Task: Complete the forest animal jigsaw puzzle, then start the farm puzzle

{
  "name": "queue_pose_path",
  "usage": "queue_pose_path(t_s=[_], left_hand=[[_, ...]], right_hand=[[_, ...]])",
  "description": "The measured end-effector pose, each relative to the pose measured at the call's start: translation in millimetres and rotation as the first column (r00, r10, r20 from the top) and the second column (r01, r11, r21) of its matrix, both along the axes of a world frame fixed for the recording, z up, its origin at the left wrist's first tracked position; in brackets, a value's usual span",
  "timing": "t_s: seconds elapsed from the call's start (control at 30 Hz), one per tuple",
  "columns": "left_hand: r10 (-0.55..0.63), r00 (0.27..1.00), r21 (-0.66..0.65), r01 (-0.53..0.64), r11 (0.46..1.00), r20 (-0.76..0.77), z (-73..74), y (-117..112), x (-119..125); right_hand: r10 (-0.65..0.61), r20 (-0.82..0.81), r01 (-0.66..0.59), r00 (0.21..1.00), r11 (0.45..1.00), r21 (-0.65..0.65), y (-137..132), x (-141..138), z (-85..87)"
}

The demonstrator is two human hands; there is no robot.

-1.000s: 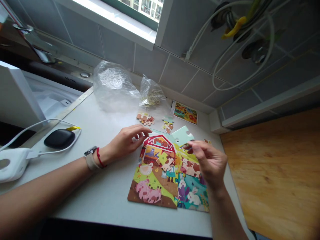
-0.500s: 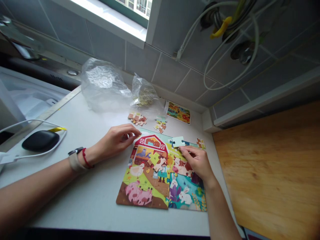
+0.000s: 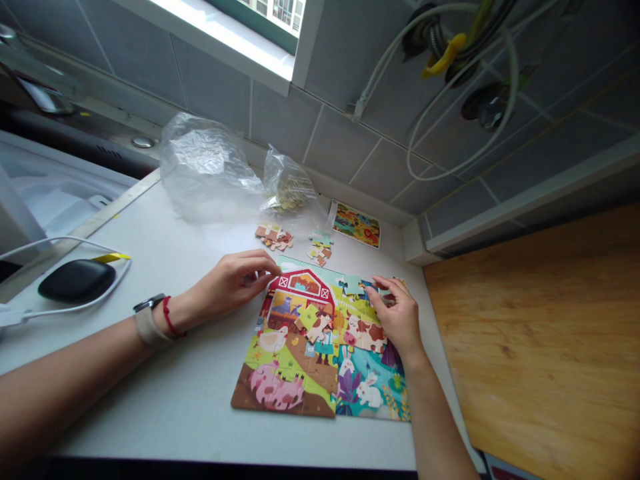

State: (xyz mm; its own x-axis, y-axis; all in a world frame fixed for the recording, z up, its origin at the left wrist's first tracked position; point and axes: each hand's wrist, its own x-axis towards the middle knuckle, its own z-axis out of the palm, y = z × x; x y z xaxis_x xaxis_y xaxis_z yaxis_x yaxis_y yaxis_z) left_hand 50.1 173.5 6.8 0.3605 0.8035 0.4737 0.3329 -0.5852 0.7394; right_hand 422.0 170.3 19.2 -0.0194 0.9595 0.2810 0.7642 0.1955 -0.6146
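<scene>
A farm-scene jigsaw puzzle [image 3: 280,360] lies flat on the counter, showing a red barn, a pig, a cow and rabbits. My left hand [image 3: 245,283] has its fingers closed at the puzzle's upper left edge, fingertips touching it. Near the top right of the puzzle is my right hand [image 3: 399,313], thumb and forefinger apart, holding nothing. Just left of its thumb sits a pale green puzzle piece [image 3: 353,285] by the top edge. Some loose pieces [image 3: 311,321] rest on the middle of the puzzle. My right fingers partly hide the upper right corner.
Behind the puzzle are two small piles of loose pieces [image 3: 274,237] [image 3: 320,248], clear plastic bags [image 3: 207,173] and a picture card [image 3: 356,225]. A black device [image 3: 77,280] with a white cable lies at left. A wooden board [image 3: 530,347] is at right.
My right hand has let go of the pale green piece and moved slightly right, its fingers spreading. The piece now sits a little lower. My left hand stays at the puzzle's edge.
</scene>
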Motion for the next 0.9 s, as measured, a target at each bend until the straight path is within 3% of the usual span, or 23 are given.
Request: queue_pose_path(t_s=[0.13, 0.33, 0.53, 0.63, 0.77, 0.9], left_hand=[[-0.005, 1.0, 0.001, 0.005, 1.0, -0.012, 0.4, 0, -1], [0.0, 1.0, 0.009, 0.0, 1.0, -0.008, -0.1, 0, -1], [0.0, 1.0, 0.017, 0.0, 1.0, -0.005, -1.8, 0, -1], [-0.008, 1.0, 0.027, 0.009, 1.0, -0.01, -3.2, 0, -1], [-0.01, 1.0, 0.025, 0.01, 1.0, -0.012, -2.2, 0, -2], [-0.014, 1.0, 0.022, 0.014, 1.0, -0.017, -0.5, 0, -1]], right_hand=[[0.074, 0.129, -0.074, 0.989, 0.997, -0.004, 4, 0, -12.3], [0.128, 0.081, -0.125, 0.988, 0.991, -0.046, 5, -9, -14.6], [0.031, -0.127, -0.032, 0.991, 0.999, -0.007, 6, -7, -4.6], [-0.003, -0.24, -0.02, 0.971, 0.996, -0.09, 6, -1, -2.4], [-0.096, -0.447, -0.033, 0.889, 0.962, -0.271, 4, 1, 1.0], [-0.119, -0.587, -0.069, 0.801, 0.955, -0.288, 1, -6, 3.2]])
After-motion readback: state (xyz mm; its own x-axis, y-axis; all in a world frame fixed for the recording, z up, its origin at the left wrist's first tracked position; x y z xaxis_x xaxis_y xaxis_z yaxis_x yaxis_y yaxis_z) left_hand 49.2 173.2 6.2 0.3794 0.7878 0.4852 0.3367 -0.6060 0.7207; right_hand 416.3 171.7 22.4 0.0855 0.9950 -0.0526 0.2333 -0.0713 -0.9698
